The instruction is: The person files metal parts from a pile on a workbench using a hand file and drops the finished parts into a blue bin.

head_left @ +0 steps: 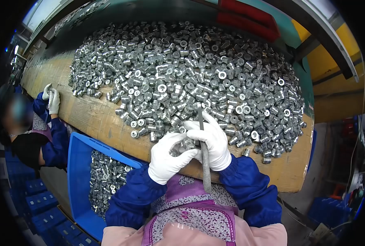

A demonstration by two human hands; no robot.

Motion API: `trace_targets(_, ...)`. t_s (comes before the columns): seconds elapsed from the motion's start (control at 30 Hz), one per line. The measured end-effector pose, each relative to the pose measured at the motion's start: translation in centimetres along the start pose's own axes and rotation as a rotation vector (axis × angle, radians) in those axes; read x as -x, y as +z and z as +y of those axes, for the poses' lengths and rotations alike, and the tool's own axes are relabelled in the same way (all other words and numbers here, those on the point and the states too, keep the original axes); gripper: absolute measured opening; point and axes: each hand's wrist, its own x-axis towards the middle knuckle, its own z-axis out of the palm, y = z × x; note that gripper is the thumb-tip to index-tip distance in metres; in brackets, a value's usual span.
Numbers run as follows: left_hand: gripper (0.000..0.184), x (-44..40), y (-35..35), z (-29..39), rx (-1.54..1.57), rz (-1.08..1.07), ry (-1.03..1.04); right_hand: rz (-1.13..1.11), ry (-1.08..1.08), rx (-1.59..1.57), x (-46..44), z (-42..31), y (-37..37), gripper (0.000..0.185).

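My left hand (pixel 169 158), in a white glove, has its thumb and fingers curled round small silvery metal parts (pixel 187 143) near the table's front edge. Close beside it, my right hand (pixel 213 143), also gloved in white, is closed round a long grey flat tool (pixel 205 164), which stands nearly upright in view and points down toward the apron. Both hands meet at the metal parts; how many parts are between them is hidden by the fingers. Beyond the hands lies a large heap of shiny metal fittings (pixel 182 82).
A brown work table (pixel 96 115) carries the heap. At the lower left stands a blue bin (pixel 78 176) with more fittings. A co-worker (pixel 57 131) in blue sleeves and white gloves sits at the left. A red tray (pixel 248 18) is at the back.
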Motion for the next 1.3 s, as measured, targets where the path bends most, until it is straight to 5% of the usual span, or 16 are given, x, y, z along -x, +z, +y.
trace_targets(0.03,0.038,0.1,0.0,0.1,0.0,-0.001,0.001,-0.006,-0.008,0.012,0.0,-0.1,-0.1,0.044)
trace_targets(0.13,0.038,0.3,-0.2,1.3,0.464,-0.013,-0.476,-0.02,-0.019,0.034,-0.3,-0.4,-0.3,0.045)
trace_targets(0.23,0.04,0.1,-0.9,1.2,0.533,-0.021,-0.526,0.002,-0.004,0.018,-0.1,-0.3,-0.1,0.046)
trace_targets(0.37,0.048,-0.4,-1.0,1.5,0.614,-0.015,-0.44,0.061,0.044,-0.119,0.0,-0.3,-0.5,0.046)
trace_targets(0.53,0.05,-0.4,-1.2,1.0,0.597,-0.041,-0.436,0.115,0.026,-0.304,0.3,-0.6,-0.6,0.021)
trace_targets(1.3,0.03,-0.6,-1.7,1.3,0.579,-0.05,-0.486,0.083,0.1,-0.304,0.8,-1.3,0.2,0.021)
